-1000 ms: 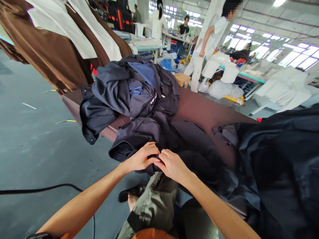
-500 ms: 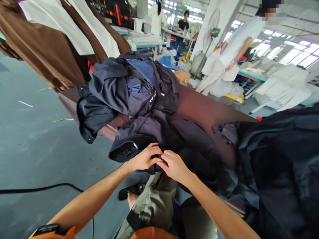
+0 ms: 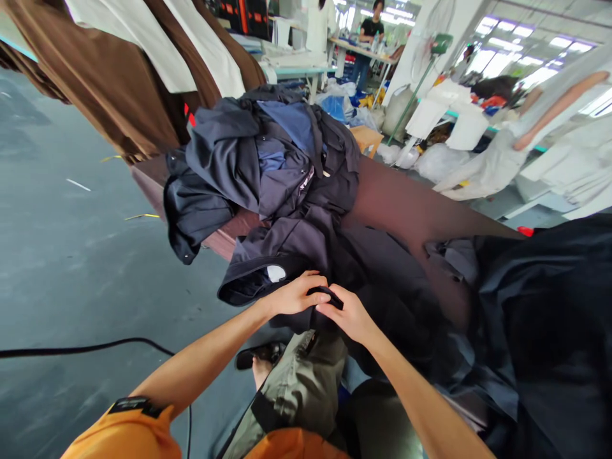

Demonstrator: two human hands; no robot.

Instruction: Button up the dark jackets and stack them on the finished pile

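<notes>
Pinching dark garment [image 3: 301, 242], apparently its edge, both hands [image 3: 296, 296] [image 3: 352, 314]

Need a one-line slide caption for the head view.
Left hand and right hand pinch a dark garment in front of a dark clothes heap on a brown table.

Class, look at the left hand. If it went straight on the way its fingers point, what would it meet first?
Most likely the right hand: the left hand points across towards it, both gripping the dark garment. Whether their fingertips touch is unclear.
</notes>
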